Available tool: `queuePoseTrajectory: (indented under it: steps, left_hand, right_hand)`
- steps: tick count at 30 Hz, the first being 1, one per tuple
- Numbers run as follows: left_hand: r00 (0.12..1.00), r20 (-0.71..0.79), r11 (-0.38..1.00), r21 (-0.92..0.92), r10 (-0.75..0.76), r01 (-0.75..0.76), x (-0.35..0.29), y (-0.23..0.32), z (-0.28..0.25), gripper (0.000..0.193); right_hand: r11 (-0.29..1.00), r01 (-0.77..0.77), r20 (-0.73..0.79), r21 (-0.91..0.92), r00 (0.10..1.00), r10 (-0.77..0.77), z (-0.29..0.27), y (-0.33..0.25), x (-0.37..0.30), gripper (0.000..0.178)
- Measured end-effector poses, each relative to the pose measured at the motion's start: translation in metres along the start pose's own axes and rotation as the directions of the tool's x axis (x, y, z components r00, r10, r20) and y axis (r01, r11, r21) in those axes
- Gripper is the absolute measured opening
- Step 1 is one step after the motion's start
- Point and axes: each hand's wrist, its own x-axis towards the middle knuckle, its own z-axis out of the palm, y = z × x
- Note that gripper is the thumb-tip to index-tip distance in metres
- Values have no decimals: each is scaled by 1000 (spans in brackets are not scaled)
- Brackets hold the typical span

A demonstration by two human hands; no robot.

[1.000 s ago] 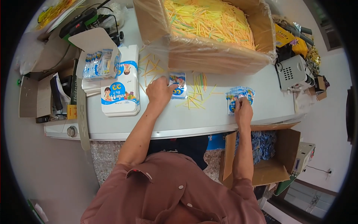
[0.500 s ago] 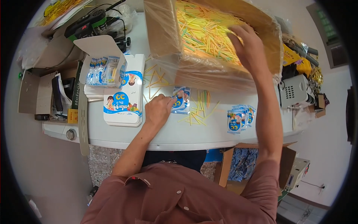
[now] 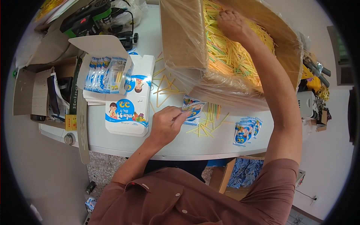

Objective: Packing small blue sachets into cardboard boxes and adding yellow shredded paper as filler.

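My left hand is closed in a pinch on the edge of a small blue-and-white packet, raised at a tilt. Another packet lies just behind it on the white table. Inside a large plastic-lined cardboard box, my right hand rests on a mass of thin yellow, orange and green sticks. Its fingers are curled down and their tips are hidden, so what they grip cannot be made out. Several loose sticks lie to the right of the held packet.
An open white carton holds several packets at left, beside a stack of flat printed cartons. More packets overlap near the right front edge. A black-and-green device stands at the back left. Below the table sits a box of blue wrappers.
My right hand has gone from above the box's right part down onto the sticks farther left and back. My left hand has lifted the packet's edge off the table. The view has shifted slightly.
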Motion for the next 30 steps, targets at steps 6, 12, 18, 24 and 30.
queuePoseTrajectory:
  steps: [6,12,18,24,30]
  left_hand:
    - [992,18,990,-58,-126,127,-10,6,-2,15]
    - [973,-191,890,-454,-132,31,-16,44,-15,18]
    - [984,48,723,-685,169,-91,51,121,-18,23]
    - [865,501,864,-435,-2,254,38,87,37,27]
    - [933,277,893,-320,-230,315,-11,30,59,32]
  right_hand:
    - [985,-5,-227,175,973,45,-34,35,-52,16]
    - [201,-195,141,960,956,256,-129,14,-137,27]
    - [-523,-359,368,773,925,-91,-203,-102,-221,30]
    - [-922,-377,246,89,905,-347,-159,-205,-253,27]
    - [-950,-251,253,-186,922,-293,-136,-270,-274,30]
